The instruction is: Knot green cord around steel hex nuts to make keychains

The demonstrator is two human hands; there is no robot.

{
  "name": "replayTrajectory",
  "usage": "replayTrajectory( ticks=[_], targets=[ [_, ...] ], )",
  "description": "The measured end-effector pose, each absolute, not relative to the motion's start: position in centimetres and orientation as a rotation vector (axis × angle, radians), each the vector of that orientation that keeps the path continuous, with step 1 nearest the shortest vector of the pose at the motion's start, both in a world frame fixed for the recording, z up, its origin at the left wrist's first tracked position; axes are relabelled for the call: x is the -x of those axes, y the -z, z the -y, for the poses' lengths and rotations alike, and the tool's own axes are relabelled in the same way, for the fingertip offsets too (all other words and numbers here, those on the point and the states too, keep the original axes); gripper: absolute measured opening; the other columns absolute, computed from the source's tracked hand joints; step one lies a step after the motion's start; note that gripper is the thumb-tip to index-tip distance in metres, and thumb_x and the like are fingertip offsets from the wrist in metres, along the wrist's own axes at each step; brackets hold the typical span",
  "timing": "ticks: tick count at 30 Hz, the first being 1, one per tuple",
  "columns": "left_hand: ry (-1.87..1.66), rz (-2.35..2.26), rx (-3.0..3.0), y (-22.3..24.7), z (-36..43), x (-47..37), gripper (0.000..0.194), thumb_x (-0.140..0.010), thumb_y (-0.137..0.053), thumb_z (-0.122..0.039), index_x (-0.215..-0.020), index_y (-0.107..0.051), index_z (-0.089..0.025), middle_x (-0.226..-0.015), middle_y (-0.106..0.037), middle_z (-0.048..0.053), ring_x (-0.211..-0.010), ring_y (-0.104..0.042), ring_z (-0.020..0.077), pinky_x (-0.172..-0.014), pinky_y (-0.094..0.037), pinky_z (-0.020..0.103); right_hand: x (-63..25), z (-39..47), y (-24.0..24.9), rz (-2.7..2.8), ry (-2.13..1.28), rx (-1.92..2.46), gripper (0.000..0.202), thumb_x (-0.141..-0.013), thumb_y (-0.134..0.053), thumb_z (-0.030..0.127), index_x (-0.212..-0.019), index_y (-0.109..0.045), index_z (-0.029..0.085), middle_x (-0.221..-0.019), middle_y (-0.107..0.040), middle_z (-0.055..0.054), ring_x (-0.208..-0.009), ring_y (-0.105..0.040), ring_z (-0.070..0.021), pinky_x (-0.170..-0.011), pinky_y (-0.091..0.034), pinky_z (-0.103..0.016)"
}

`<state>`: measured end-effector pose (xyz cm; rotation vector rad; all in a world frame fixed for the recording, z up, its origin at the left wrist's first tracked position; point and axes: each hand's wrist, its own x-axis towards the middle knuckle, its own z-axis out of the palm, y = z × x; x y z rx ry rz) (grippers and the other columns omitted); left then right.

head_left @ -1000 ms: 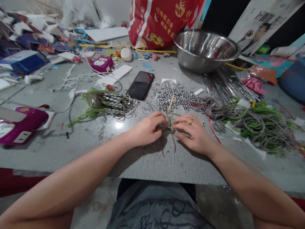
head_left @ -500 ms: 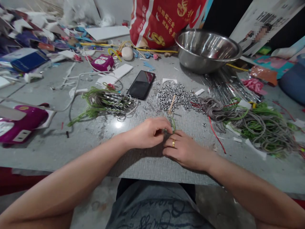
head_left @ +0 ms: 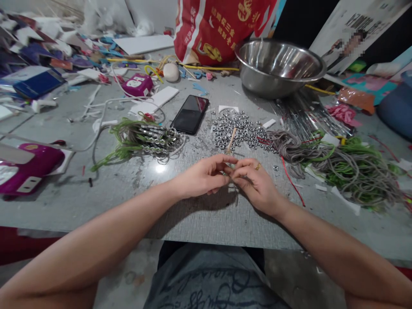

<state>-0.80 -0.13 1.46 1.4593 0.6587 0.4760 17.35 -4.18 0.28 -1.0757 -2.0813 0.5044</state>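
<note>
Both hands meet above the table near its front edge. My left hand [head_left: 206, 176] is closed in a pinch, its fingertips touching those of the other hand. My right hand [head_left: 254, 182], with a gold ring on one finger, also pinches there. Between the fingertips is a bit of thin green cord [head_left: 226, 174], mostly hidden by the fingers. Just beyond the hands, a small wooden stick [head_left: 232, 138] leans at the near edge of a pile of small silver ring-shaped pieces [head_left: 244, 128].
A bundle of green and grey cords with metal pieces [head_left: 144, 137] lies left, near a black phone [head_left: 190, 114]. Loose grey and green cords [head_left: 347, 171] spread right. Behind are a steel bowl [head_left: 280, 79] and red bag [head_left: 209, 34]. Purple power sockets [head_left: 30, 165] stand far left.
My right hand has lifted off the table and turned, bringing its fingertips up to my left hand's. The green cord that stood out between the hands is now mostly covered.
</note>
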Motion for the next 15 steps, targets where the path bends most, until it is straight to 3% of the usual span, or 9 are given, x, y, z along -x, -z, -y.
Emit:
replayTrajectory(
  ticks=[9, 15],
  targets=[
    [-0.55, -0.718, -1.395, -0.91, 0.16, 0.18, 0.038, -0.078, -0.054, -0.018, -0.115, -0.045, -0.016, -0.069, -0.049, -0.005, -0.044, -0.039, 0.0015, -0.039, -0.036, 0.014, -17.37, 3.65, 0.65, 1.929, -0.578, 1.097, 0.011, -0.089, -0.047, 0.026, -0.081, -0.054, 0.022, -0.091, -0.056, -0.004, -0.091, -0.054, -0.0163, -0.081, -0.043, -0.034],
    [-0.607, -0.739, -1.395, -1.22, 0.04, 0.22, 0.041, -0.078, -0.052, -0.015, -0.118, -0.043, -0.014, -0.069, -0.051, -0.005, -0.045, -0.038, 0.0024, -0.039, -0.034, 0.015, -17.84, 3.41, 0.74, 1.948, -0.491, 1.101, 0.018, -0.09, -0.045, 0.03, -0.103, -0.054, 0.024, -0.104, -0.059, -0.007, -0.1, -0.053, -0.0183, -0.085, -0.043, -0.037]
  ],
)
